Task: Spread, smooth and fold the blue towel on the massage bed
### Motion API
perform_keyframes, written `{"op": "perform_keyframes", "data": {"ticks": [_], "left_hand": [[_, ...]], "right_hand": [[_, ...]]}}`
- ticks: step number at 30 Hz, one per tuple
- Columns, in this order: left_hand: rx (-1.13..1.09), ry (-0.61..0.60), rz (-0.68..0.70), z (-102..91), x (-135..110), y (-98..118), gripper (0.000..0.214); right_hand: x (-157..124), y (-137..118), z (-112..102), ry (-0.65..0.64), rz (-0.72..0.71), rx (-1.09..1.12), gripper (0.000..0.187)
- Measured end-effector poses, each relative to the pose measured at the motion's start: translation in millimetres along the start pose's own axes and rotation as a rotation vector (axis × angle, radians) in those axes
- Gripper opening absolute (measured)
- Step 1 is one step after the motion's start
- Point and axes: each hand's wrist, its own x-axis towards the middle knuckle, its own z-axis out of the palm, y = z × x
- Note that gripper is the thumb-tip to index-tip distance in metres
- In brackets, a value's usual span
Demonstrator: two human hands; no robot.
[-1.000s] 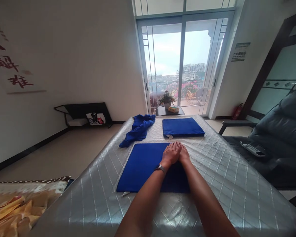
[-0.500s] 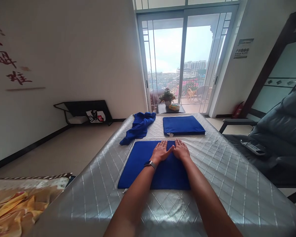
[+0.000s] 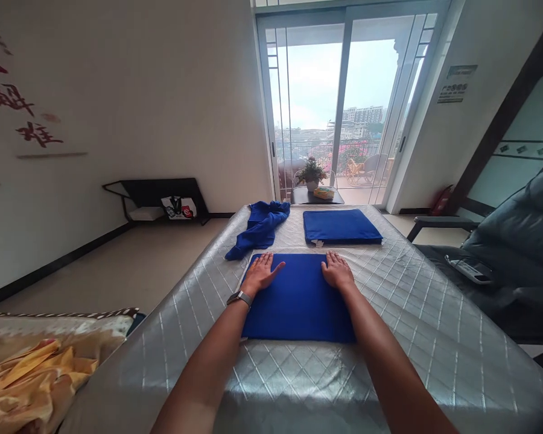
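Observation:
A folded blue towel (image 3: 298, 298) lies flat on the silver quilted table (image 3: 416, 313) in front of me. My left hand (image 3: 261, 272) rests palm down on its far left corner, fingers spread. My right hand (image 3: 337, 271) lies flat on its far right corner, fingers stretched out. A watch sits on my left wrist. Beyond them a second folded blue towel (image 3: 341, 226) lies neatly, and a crumpled blue towel (image 3: 259, 226) is heaped at the far left of the table.
A small dark side table with a potted plant (image 3: 311, 175) stands past the table's far end, before glass balcony doors. A dark recliner (image 3: 507, 253) with a remote is at the right. Yellow cloth (image 3: 31, 377) lies at the lower left. A low black rack stands by the left wall.
My hands were together at the towel's far right; they have slid apart along its far edge, the left hand going left. The towel now looks narrower and smoother.

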Motion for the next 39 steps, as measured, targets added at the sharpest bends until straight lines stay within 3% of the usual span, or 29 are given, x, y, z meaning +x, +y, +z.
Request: {"op": "perform_keyframes", "data": {"ticks": [12,21,25,29,34,39], "left_hand": [[0.006,0.041,-0.073,-1.9,0,-25,0.101],[-0.003,0.080,-0.077,-1.9,-2,-21,0.095],[-0.014,0.082,-0.071,-3.9,-4,-21,0.095],[-0.013,0.066,-0.080,-4.3,-4,-21,0.099],[-0.004,0.081,-0.077,-2.0,-3,-21,0.100],[0.017,0.180,-0.060,-4.3,-7,-17,0.094]], "right_hand": [[0,0,-2,-0.007,0.004,-0.057,0.066],[1,0,-1,-0.004,-0.002,-0.065,0.067],[-6,-3,-4,0.101,-0.010,-0.104,0.064],[-27,-6,-15,0.219,-0.168,-0.174,0.061],[-60,-10,-23,0.102,-0.119,-0.110,0.063],[-76,-4,-7,0.001,-0.093,-0.098,0.066]]}}
